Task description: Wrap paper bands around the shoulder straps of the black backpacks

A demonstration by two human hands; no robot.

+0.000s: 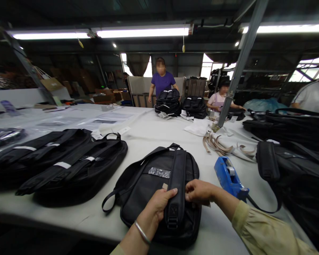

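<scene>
The left hand (159, 205), with a silver bangle at its wrist, holds a padded black shoulder strap (177, 170), thumb laid across its top. The right hand (199, 191) is closed narrow at the strap's opposite edge, fingertips curled; whether they pinch anything cannot be told. A small beige piece (165, 186) shows just beside the left thumb.

The strap belongs to a black backpack (140, 198) lying flat on the white tabletop (95, 219), directly in front of the person. The strap's long axis runs away from the body, between the two hands, its buckle end nearer. Both hands are about equally close to it, one on each side.

Just beyond the right forearm stands a blue plastic tape dispenser (230, 182); more black backpacks (82, 166) lie to the left.
</scene>
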